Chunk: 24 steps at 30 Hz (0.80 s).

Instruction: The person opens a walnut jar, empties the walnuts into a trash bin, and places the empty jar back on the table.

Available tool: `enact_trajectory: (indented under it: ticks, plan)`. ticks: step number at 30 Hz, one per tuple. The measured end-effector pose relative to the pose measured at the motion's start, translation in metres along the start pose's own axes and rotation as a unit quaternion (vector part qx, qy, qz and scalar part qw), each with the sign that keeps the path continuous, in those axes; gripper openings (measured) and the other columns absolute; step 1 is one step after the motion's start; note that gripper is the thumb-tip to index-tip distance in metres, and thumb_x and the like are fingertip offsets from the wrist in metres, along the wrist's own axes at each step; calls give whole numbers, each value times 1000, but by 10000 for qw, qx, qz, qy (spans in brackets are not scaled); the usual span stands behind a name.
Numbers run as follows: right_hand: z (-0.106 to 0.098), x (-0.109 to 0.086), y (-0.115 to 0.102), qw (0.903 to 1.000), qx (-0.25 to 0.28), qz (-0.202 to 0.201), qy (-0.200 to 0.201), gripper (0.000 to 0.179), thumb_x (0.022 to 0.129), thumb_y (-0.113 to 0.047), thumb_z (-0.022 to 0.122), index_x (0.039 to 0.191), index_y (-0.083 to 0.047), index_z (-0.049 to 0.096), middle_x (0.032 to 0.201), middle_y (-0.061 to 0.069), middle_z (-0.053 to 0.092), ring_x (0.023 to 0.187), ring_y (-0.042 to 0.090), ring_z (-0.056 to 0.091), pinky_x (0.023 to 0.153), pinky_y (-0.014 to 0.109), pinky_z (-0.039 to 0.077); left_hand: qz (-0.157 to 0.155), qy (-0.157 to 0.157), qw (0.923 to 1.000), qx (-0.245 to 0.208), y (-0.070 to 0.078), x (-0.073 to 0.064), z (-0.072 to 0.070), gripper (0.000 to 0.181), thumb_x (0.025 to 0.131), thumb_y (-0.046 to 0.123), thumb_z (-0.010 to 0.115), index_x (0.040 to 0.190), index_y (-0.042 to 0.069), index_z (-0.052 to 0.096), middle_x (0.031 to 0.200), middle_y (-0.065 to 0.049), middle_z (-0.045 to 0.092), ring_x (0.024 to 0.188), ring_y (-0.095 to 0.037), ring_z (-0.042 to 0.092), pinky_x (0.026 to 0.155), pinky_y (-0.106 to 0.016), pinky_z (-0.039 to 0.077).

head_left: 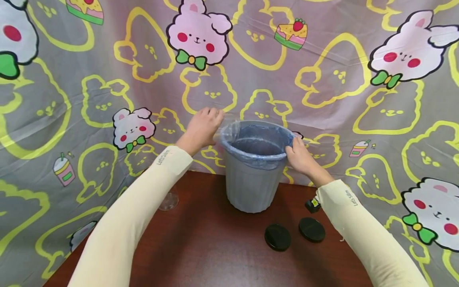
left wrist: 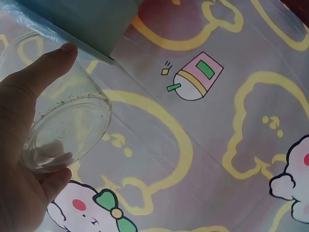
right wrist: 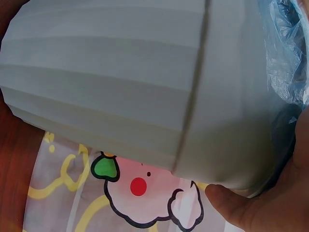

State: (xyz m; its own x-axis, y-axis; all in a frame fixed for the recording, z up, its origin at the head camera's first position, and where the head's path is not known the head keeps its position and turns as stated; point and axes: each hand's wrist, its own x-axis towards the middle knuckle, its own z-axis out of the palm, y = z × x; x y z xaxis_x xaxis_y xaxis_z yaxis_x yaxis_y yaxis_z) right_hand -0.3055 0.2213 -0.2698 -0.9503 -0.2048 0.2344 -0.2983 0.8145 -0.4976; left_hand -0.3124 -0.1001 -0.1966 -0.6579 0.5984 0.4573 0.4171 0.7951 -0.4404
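Note:
My left hand (head_left: 205,125) grips a clear jar (head_left: 232,129) that is tipped on its side, its mouth over the left rim of a grey trash bin (head_left: 251,187). In the left wrist view, thumb and fingers wrap around the jar (left wrist: 72,111), and dark specks cling to its wall near the base. A blue plastic liner (head_left: 261,161) is folded over the bin's rim. On the opposite side, my right hand (head_left: 300,155) holds the rim and liner, with the thumb outside in the right wrist view. The bin stands upright on the table.
Two round black lids (head_left: 277,237) lie in front of the bin to the right. A small black object with a yellow label (head_left: 313,205) sits by the right sleeve. Beside the left forearm is a clear round container (head_left: 169,201). A patterned curtain (head_left: 211,91) hangs close behind.

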Motion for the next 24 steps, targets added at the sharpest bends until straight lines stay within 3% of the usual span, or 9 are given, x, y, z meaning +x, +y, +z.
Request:
enact_trajectory:
  ticks: [6, 14, 24]
  plan:
    - [0, 0, 0, 10000, 23, -6, -13, 61, 92, -29, 18, 133, 13, 1, 140, 25, -10, 128, 35, -6, 101, 47, 4, -451, -111, 9976, -510, 2, -7, 1, 100, 52, 47, 80, 125, -1, 34, 116, -19, 44, 101, -34, 44, 84, -40, 39]
    - [0, -1, 0, 10000, 13, 7, -43, 61, 92, -28, 17, 133, 13, 0, 140, 25, -11, 128, 32, -9, 101, 46, 3, -942, 66, 9895, -1097, 0, -18, 9, 99, 53, 48, 79, 127, -1, 32, 116, -20, 44, 101, -35, 45, 82, -41, 40]
    - [0, -1, 0, 10000, 21, 4, -89, 61, 93, -30, 14, 134, 12, -1, 140, 24, -12, 128, 33, -9, 101, 48, 4, -1851, -44, 9632, -1948, -4, -35, 20, 104, 53, 53, 76, 131, 1, 29, 120, -17, 41, 106, -32, 42, 79, -44, 42]
